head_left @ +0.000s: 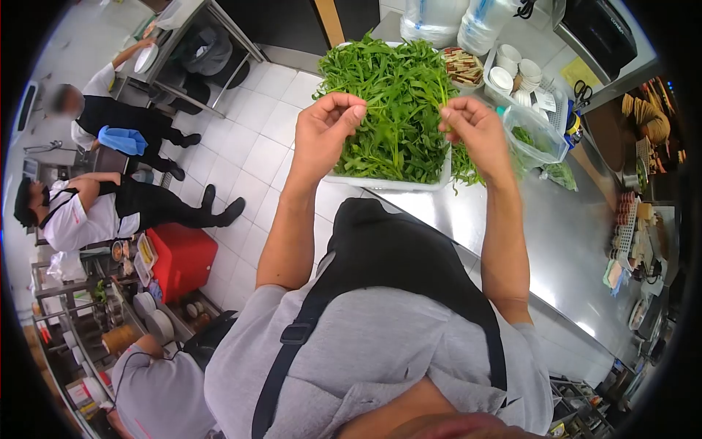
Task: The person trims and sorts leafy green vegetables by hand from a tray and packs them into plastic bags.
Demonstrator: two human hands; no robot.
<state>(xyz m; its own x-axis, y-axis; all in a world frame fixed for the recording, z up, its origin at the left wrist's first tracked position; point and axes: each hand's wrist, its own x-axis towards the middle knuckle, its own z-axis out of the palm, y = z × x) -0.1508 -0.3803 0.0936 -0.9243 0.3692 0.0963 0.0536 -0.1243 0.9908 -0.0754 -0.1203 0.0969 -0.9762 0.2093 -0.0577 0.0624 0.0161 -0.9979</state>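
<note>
- Left fingers (355, 113): pressed together, contents unclear.
- Right fingers (453, 119): pinching a thin green stem (443, 95).
- Leafy greens (380, 80) heap a white plastic tub (398, 184) by the steel worktop's (541, 234) edge.

A commercial kitchen: a long steel counter (541, 241) with stacked bowls (528, 71), a white tiled floor (252, 157), metal shelves (80, 322) crowded with plates (157, 322) and food containers, and several people, some in dark aprons (110, 121).
</note>
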